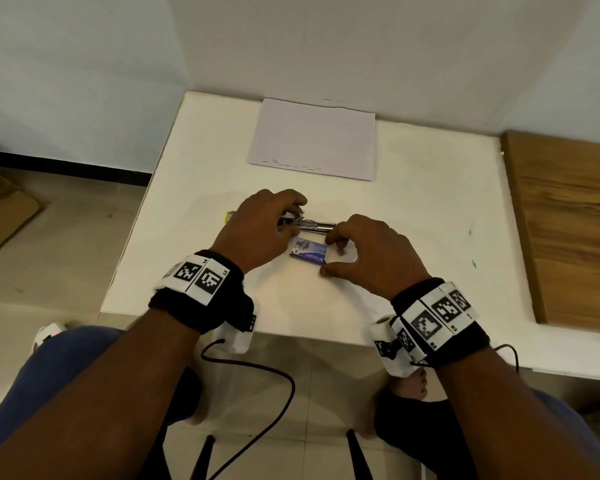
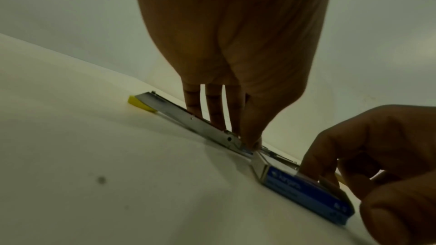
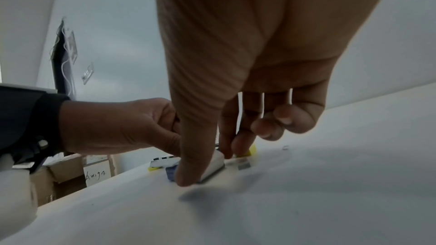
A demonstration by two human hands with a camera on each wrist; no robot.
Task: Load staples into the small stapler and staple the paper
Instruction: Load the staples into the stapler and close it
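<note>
The small stapler (image 1: 317,225) lies folded open on the white table (image 1: 413,220); its silver rail (image 2: 200,124) ends in a yellow tip (image 2: 139,102). My left hand (image 1: 291,220) grips the stapler near its hinge, thumb and fingers pinching the metal (image 2: 247,141). Just in front of it sits a blue staple box (image 1: 308,253), also seen in the left wrist view (image 2: 306,189). My right hand (image 1: 328,256) holds the box's right end between thumb (image 3: 188,180) and fingers. A short grey staple strip (image 3: 243,163) lies beside it. The paper (image 1: 312,140) lies flat at the back.
A wooden board (image 1: 568,220) covers the surface to the right of the table. Cardboard (image 1: 0,216) lies on the floor at the left. A black cable (image 1: 257,372) hangs below the table's near edge, between my knees.
</note>
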